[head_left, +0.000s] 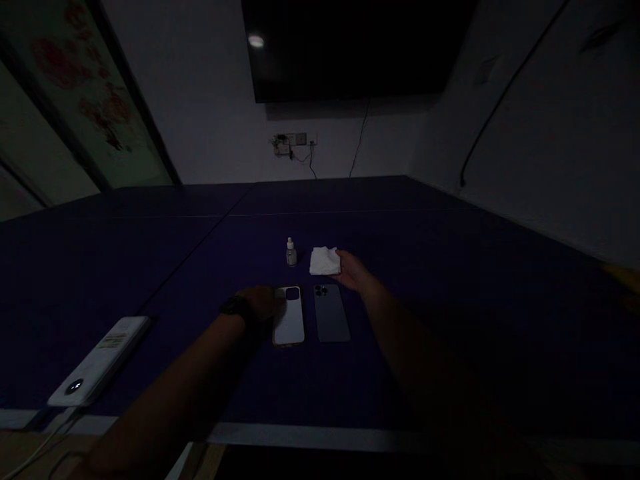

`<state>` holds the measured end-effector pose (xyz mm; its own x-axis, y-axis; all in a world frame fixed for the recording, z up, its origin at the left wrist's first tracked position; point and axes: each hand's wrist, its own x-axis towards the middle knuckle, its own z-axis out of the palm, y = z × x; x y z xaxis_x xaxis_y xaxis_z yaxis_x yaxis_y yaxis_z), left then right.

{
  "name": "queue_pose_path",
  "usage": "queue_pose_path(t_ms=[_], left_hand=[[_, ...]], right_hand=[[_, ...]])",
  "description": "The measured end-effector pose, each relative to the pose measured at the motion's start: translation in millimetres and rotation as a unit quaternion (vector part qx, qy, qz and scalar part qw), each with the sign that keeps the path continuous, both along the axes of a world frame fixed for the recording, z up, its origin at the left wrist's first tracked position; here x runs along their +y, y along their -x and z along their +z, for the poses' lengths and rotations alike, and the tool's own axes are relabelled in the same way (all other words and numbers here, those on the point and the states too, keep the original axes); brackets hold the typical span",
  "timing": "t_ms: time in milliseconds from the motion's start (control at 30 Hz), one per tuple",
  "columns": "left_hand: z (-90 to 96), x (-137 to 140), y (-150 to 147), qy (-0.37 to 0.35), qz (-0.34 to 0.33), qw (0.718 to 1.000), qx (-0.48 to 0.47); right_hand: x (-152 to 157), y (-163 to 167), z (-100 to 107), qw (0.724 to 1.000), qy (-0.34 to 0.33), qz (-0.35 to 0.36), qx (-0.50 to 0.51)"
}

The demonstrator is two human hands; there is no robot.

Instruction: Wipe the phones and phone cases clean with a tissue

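My left hand (261, 302), with a dark watch on its wrist, is at the upper left edge of a light phone case (289, 323). Its fingers are closed on that edge, though the dim light hides part of them. The case lies on the dark blue table. My right hand (351, 270) pinches the right side of a folded white tissue (324, 261), thumb on top. Below the tissue, a grey-blue phone (331, 317) lies with its camera side up, to the right of the case. A small dropper bottle (291, 253) stands upright left of the tissue.
A white power bank (103, 360) with a cable lies at the table's left front. The table's pale front edge (300, 435) runs across the bottom. Sockets with cords (295, 141) and a dark TV (350, 50) are on the far wall.
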<state>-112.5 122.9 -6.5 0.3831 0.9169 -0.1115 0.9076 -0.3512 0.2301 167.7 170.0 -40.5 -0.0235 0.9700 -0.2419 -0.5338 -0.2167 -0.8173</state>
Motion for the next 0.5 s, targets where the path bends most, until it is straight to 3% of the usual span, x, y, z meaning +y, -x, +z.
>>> queue_pose_path(t_ms=[133,233,367,500], left_hand=[[8.6,-15,-6,0.062,0.05,0.993,-0.088],[15.3,-16,-8,0.092,0.084,0.969,-0.212],[19.1,-19,-15,0.137,0.122,0.899,-0.399],[23.1,-35,-27,0.182,0.132,0.826,-0.517]], right_hand=[[-5,3,1,1.0,-0.002,-0.021,-0.008],[-9,6,4,0.999,-0.003,-0.049,-0.017],[-15,8,13,0.995,-0.012,-0.093,-0.028],[-23,9,34,0.988,-0.044,-0.14,-0.046]])
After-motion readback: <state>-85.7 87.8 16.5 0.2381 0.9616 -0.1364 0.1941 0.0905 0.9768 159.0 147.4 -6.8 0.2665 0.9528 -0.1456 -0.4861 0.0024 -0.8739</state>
